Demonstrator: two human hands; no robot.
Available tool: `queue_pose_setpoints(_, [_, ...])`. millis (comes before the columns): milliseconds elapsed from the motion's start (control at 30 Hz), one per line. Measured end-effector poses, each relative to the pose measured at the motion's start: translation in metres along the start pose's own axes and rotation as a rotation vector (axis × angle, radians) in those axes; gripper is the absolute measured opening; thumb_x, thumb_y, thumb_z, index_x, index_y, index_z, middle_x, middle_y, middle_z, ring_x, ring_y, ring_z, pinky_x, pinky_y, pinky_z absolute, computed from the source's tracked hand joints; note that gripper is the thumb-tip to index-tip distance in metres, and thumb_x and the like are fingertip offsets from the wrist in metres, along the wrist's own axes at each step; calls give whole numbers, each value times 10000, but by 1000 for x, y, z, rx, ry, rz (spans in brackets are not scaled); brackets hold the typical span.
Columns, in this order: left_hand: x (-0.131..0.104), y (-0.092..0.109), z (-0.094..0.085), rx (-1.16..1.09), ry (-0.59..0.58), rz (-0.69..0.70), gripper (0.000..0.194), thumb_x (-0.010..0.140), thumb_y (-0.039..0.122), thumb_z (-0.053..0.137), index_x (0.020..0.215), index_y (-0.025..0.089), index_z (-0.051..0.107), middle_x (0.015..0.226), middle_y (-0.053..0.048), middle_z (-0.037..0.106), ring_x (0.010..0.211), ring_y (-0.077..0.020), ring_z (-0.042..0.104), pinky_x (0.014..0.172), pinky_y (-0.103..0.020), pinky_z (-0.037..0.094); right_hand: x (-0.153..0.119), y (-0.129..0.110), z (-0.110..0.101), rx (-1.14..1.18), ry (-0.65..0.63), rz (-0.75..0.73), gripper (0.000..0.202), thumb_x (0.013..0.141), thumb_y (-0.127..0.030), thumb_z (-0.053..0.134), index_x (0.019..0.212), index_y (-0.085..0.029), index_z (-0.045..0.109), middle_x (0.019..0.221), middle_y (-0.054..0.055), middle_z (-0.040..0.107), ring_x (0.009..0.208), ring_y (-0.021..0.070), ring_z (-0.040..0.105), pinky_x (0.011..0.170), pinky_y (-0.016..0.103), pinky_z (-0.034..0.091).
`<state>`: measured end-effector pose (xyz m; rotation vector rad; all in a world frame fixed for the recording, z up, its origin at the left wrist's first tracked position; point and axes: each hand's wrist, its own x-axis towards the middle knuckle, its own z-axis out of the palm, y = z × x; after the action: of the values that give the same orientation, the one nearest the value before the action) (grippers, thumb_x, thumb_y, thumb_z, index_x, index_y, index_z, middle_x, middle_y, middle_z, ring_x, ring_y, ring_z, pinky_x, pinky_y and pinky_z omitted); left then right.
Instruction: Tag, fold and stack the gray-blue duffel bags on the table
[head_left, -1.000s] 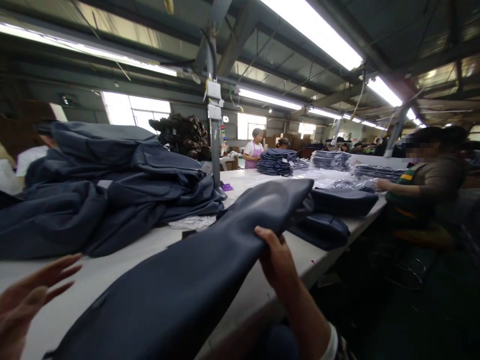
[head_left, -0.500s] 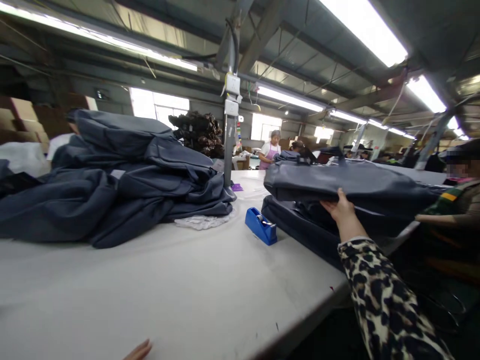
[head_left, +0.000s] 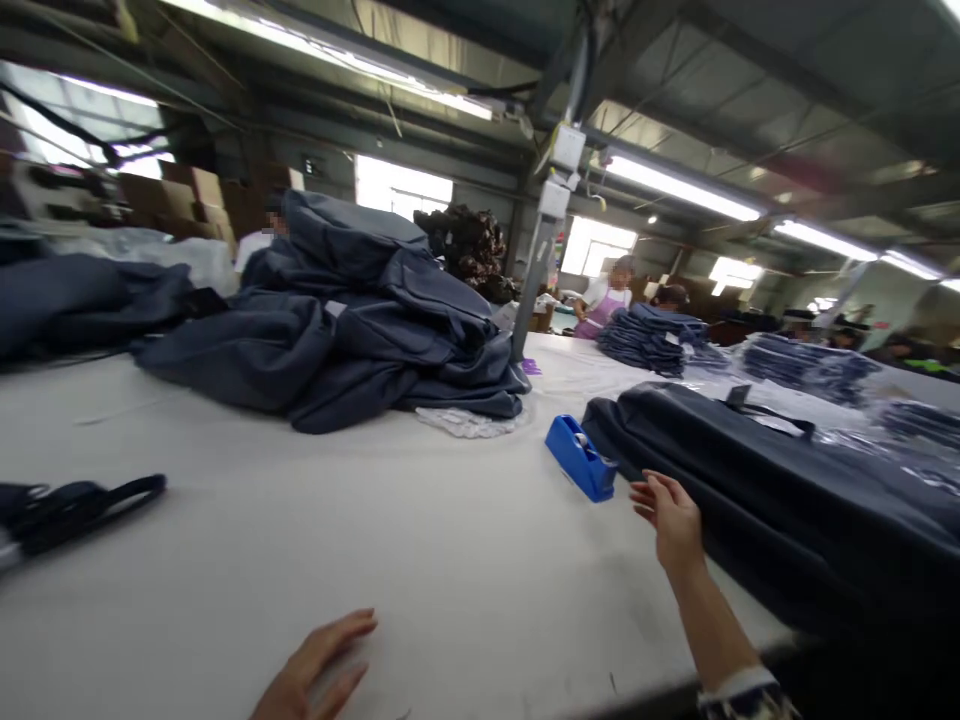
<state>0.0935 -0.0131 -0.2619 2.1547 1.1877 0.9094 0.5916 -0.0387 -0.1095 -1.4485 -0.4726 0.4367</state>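
My right hand [head_left: 671, 520] is just in front of a blue tape dispenser [head_left: 581, 458], apart from it. Its fingers are loosely bent and spread, with nothing in them. Beside that hand lies a long, padded-looking dark navy fabric piece [head_left: 750, 480] with a black strap on top, along the right side of the white table [head_left: 420, 540]. My left hand [head_left: 315, 665] is low over the table at the bottom, thumb and fingers apart, holding nothing. At the left edge lies a dark strapped item [head_left: 75, 510], partly cut off by the frame.
A heap of dark navy fabric pieces [head_left: 375, 320] rises at the back left, by a metal post [head_left: 532, 270] with white socket boxes. Folded navy stacks [head_left: 645, 335] lie farther back. A person in a pink apron [head_left: 604, 305] stands beyond. Cardboard boxes [head_left: 184, 195] are piled behind.
The view has swung left. My right hand has let go of the lifted navy piece, which now lies flat, and has drawn back towards the tape dispenser. More of my left hand shows.
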Motion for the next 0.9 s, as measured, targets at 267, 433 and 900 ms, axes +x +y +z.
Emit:
queue_pose_setpoints(267, [144,-2,-65,380,131,-51,129,873,226,614,998,219,649,1111,-46,685,1082,-212,611,996,-366,479,-155,102,194,-159,-759,-64,429,658,-565,681,874,-195,694,689,28,674,619,196,642,576,305,499])
queue_pose_setpoints(433, [230,-53,-130,621,313,-248,203,892,225,610,1093,203,602,1171,-75,633,1131,-238,553,983,-377,431,-167,136,223,-465,-774,-323,432,800,-569,515,1023,-240,684,775,13,676,688,195,651,662,316,508])
queue_pose_setpoints(900, [343,-61,-216,1038,134,-442,421,952,280,593,1245,-5,494,1331,-193,566,1264,-284,443,1082,-469,304,-180,128,220,-609,-770,-465,159,872,-254,504,887,-245,662,844,4,680,745,162,629,690,263,467])
